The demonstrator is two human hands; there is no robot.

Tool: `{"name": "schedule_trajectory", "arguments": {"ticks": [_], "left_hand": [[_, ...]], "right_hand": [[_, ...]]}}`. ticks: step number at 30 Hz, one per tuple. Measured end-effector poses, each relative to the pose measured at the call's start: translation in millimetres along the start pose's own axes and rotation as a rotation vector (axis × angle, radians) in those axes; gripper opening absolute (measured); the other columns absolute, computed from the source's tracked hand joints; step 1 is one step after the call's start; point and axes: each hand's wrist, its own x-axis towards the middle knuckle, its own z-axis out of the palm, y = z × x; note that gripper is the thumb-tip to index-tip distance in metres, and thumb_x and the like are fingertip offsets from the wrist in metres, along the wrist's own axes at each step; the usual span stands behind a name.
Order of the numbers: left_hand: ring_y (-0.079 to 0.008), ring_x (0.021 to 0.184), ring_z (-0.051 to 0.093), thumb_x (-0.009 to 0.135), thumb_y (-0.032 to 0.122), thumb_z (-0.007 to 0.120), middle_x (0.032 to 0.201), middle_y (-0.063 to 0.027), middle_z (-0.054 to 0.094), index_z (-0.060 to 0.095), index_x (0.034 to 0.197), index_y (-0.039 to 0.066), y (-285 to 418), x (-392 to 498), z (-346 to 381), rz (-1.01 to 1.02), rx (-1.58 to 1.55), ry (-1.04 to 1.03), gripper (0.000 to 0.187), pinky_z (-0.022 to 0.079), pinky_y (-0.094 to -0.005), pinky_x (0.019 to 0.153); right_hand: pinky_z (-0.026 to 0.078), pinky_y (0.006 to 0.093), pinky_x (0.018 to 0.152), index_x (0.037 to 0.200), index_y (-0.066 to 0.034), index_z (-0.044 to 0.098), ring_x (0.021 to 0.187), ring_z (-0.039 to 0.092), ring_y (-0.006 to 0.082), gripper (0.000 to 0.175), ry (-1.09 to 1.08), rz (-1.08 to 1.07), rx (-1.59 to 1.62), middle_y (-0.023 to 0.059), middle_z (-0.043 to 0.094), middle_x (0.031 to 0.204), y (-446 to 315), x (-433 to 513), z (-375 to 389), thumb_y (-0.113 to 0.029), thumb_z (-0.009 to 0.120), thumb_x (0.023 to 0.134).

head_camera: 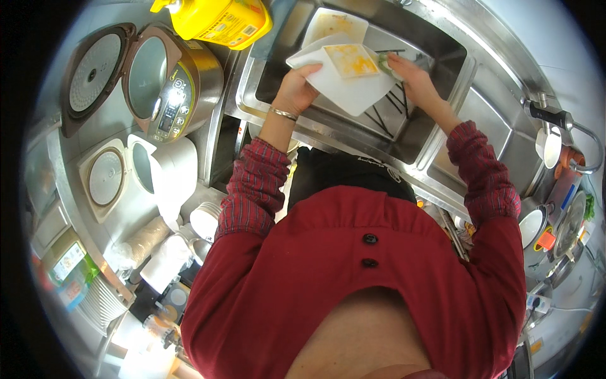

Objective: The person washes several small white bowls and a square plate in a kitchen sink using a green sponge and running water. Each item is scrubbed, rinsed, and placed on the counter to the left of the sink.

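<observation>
Over the left basin of a steel sink (428, 40), my left hand (299, 87) grips a white square plate (357, 97) by its edge. On that plate lies a smaller white dish (351, 60) smeared with orange residue; another white plate edge shows behind it. My right hand (411, 78) is at the right side of the plates, its fingers on a small green and whitish thing (387, 65) that I cannot make out. A stained white plate (335, 24) rests in the basin beyond. Several dark chopsticks (378, 122) lie on the basin floor.
Left of the sink stand an open Midea rice cooker (196, 90), a white one (173, 173) with its lid up and a yellow pump bottle (222, 21). A second basin (478, 128) and a faucet (549, 113) are at the right. Bowls (206, 220) are stacked at lower left.
</observation>
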Motion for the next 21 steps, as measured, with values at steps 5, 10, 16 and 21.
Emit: {"name": "schedule_trajectory", "arguments": {"ticks": [5,10,16,21], "left_hand": [[-0.0264,0.109,0.061,0.087,-0.003,0.061,0.121,-0.0101,0.060,0.052,0.127,0.005,-45,9,34,0.356,-0.038,0.159,0.041,0.052,-0.0418,0.092],[-0.0268,0.108,0.060,0.086,-0.007,0.059,0.121,-0.0106,0.058,0.050,0.127,0.002,-52,30,32,0.416,-0.126,0.288,0.043,0.052,-0.0418,0.090],[-0.0267,0.110,0.058,0.087,-0.005,0.060,0.123,-0.0114,0.058,0.049,0.129,-0.001,-43,22,15,0.403,-0.134,0.235,0.044,0.050,-0.0417,0.093],[-0.0265,0.110,0.058,0.087,-0.005,0.061,0.123,-0.0109,0.058,0.050,0.128,-0.001,-43,20,18,0.375,-0.070,0.181,0.043,0.049,-0.0426,0.094]], "right_hand": [[0.049,0.0441,0.088,0.113,-0.0038,0.063,0.100,0.062,0.0407,0.043,0.123,0.782,0.129,0.0243,0.063,0.110,-33,21,52,0.000,0.055,0.071],[0.047,0.0441,0.092,0.110,0.0032,0.061,0.106,0.059,0.0404,0.041,0.386,0.495,0.163,0.0236,0.062,0.114,-101,16,97,-0.001,0.055,0.070],[0.048,0.0411,0.091,0.100,-0.0020,0.066,0.103,0.060,0.0363,0.030,0.399,0.241,0.216,0.0176,0.065,0.108,-91,6,76,0.002,0.056,0.072],[0.049,0.0363,0.086,0.101,-0.0058,0.068,0.099,0.062,0.0318,0.033,0.419,0.520,0.179,0.0116,0.067,0.105,-58,29,66,0.004,0.061,0.070]]}}
